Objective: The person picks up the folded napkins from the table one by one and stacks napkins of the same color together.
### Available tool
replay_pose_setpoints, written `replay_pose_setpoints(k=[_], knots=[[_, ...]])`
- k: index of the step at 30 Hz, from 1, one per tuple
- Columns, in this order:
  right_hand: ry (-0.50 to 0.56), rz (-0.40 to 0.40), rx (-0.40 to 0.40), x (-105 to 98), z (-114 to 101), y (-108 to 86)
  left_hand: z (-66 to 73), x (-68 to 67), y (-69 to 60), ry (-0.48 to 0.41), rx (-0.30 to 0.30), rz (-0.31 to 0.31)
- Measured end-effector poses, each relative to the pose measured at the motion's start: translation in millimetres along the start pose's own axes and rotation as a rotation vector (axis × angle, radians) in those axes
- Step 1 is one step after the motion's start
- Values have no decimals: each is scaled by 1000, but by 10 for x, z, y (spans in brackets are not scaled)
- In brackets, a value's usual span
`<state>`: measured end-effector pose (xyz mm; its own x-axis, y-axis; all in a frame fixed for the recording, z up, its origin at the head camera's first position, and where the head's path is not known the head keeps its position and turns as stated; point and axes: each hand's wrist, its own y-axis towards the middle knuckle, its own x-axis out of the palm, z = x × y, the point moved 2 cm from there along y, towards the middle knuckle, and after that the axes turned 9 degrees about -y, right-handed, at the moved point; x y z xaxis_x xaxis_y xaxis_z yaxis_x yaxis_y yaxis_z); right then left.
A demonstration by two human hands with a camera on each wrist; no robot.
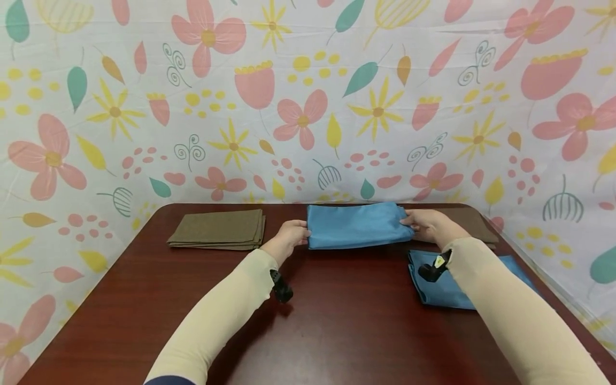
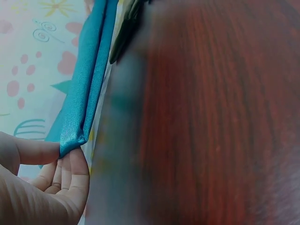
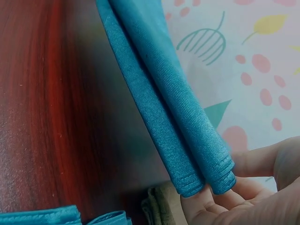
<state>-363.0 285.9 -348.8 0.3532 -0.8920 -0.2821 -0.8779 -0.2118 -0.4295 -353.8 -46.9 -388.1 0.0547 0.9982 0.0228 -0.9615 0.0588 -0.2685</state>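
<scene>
A folded blue cloth [image 1: 358, 226] is held between both hands at the table's far side. My left hand [image 1: 289, 238] pinches its left end; in the left wrist view the thumb and fingers of that hand [image 2: 51, 183] grip the folded corner [image 2: 72, 140]. My right hand [image 1: 430, 224] pinches the right end, and in the right wrist view the fingers [image 3: 248, 187] hold the layered end of the blue cloth [image 3: 173, 108]. The cloth appears raised off the tabletop.
A folded brown cloth [image 1: 218, 229] lies at the table's back left. Another brown cloth [image 1: 471, 224] lies at the back right, partly behind my right hand. Nearer, under my right forearm, is a second blue cloth [image 1: 449, 289]. A flowered curtain [image 1: 298, 107] hangs behind the table [image 1: 337, 331].
</scene>
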Motion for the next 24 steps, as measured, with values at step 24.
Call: replay_pose_setpoints(k=[24], knots=[[-127,103,-27,-239,210,-228,-59,279,-110,-31,-13,-68]])
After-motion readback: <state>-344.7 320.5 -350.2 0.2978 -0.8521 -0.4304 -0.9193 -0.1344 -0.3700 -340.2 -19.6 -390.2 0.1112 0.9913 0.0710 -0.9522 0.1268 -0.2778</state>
